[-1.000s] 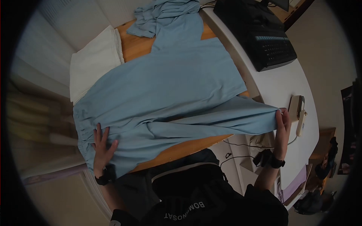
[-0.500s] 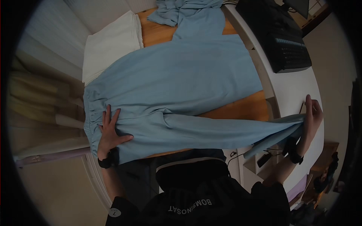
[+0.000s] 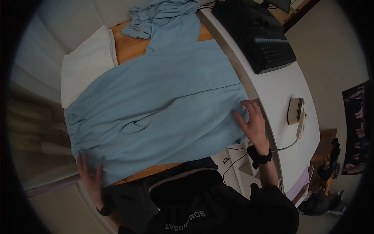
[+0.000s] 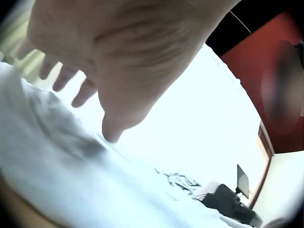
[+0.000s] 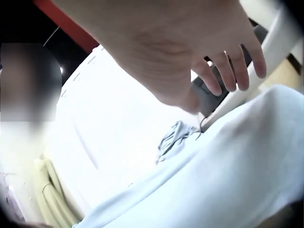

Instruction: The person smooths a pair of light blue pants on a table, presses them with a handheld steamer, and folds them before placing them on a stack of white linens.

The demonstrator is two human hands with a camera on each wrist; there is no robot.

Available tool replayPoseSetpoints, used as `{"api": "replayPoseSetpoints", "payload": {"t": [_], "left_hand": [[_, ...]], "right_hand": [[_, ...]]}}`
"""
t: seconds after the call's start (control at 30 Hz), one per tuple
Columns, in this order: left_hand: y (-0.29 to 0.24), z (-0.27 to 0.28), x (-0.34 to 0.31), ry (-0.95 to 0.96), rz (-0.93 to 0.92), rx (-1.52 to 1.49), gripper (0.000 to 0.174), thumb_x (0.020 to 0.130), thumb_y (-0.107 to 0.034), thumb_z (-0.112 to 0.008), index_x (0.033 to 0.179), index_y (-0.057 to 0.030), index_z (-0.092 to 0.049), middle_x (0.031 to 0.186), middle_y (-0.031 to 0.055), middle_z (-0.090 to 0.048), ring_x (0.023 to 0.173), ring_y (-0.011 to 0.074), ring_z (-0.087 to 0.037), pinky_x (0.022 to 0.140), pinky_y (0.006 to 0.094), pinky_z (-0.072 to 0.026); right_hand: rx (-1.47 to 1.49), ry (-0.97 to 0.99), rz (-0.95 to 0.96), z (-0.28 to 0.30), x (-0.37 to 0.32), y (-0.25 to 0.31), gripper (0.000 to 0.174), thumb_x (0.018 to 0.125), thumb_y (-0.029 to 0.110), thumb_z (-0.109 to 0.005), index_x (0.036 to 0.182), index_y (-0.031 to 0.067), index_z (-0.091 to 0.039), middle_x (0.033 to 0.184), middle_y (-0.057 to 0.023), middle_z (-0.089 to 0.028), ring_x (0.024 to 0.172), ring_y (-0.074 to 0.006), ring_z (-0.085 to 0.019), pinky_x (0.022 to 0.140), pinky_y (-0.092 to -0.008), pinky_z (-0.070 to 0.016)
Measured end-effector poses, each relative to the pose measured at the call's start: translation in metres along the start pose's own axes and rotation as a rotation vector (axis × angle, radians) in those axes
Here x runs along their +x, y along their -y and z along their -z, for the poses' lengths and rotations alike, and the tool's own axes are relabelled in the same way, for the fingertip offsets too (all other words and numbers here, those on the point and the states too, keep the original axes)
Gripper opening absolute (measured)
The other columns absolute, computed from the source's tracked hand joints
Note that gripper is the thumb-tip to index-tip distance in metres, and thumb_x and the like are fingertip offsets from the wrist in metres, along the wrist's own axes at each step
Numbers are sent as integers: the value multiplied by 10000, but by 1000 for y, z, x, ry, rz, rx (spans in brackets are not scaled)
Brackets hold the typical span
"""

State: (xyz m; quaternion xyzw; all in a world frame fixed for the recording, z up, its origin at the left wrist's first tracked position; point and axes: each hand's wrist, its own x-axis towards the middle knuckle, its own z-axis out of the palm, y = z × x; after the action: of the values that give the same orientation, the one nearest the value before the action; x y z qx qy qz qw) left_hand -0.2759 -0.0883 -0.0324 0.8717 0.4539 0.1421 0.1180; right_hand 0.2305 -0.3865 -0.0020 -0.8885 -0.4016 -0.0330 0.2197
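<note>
Light blue trousers point(image 3: 156, 97) with a gathered elastic waistband point(image 3: 72, 130) lie across the wooden table in the head view, one leg laid over toward the other. My left hand point(image 3: 92, 182) is at the waistband's near corner, its fingers spread and extended over the cloth edge. At the leg ends on the right, my right hand point(image 3: 256, 125) has its thumb and fingers apart, close over the cloth. The left wrist view shows the left fingers point(image 4: 84, 92) separated with nothing between them. Straight right fingers point(image 5: 223, 71) appear above the blue cloth in the right wrist view.
Folded white cloth point(image 3: 87, 64) lies at the table's far left. A crumpled blue garment point(image 3: 159, 17) sits at the back. On the right, a white desk point(image 3: 290, 84) carries a black keyboard machine point(image 3: 253, 37) and a small corded device point(image 3: 296, 111). Curtains point(image 3: 43, 121) hang at the left.
The near trouser leg has been let go by my right hand and now lies over the far one. My right hand has moved left; my left hand has shifted toward the waistband's near corner.
</note>
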Motion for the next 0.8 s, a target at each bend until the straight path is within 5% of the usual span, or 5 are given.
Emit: {"api": "replayPoseSetpoints", "payload": {"t": [0.3,0.47,0.57,0.63,0.8], "left_hand": [[123,-28,-55,-63,832,-459,758,996,-509,-599,1460,71,-445,1413,266,-546,1269,321,-572,1064,445,-455],[138,-31,-54,-50,958,-1566,709,976,-476,-648,1487,-27,-446,1464,203,-505,1316,298,-536,1059,452,-466],[174,-25,-56,-169,1058,-1665,639,967,-349,-680,1483,-46,-456,1466,157,-502,1316,273,-526,1083,440,-443],[163,-9,-51,-356,911,-1492,616,959,-275,-678,1483,-42,-450,1455,154,-508,1308,269,-525,1093,434,-430],[69,57,-8,-607,656,-1025,620,937,-111,-660,1499,-35,-409,1429,172,-510,1271,266,-532,1088,408,-422]], "right_hand": [[1799,107,-1402,-83,-150,-34,901,945,674,-552,1459,-44,-369,1432,-209,-487,1327,-362,-491,1106,-508,-407],[1989,-181,-1201,-77,-103,-34,638,997,506,-569,1362,-10,-487,1311,-132,-571,1229,-259,-550,1099,-433,-419],[2367,-197,-704,-91,-118,-111,202,1052,199,-521,1018,20,-610,839,-27,-624,820,-132,-605,979,-339,-510],[2246,-518,-1008,-61,-98,-115,260,1035,84,-514,777,91,-485,639,28,-419,599,-89,-431,850,-301,-558],[2034,-256,-543,-26,-85,-131,182,1004,150,-583,880,20,-556,774,-17,-519,735,-120,-527,948,-380,-547]]}}
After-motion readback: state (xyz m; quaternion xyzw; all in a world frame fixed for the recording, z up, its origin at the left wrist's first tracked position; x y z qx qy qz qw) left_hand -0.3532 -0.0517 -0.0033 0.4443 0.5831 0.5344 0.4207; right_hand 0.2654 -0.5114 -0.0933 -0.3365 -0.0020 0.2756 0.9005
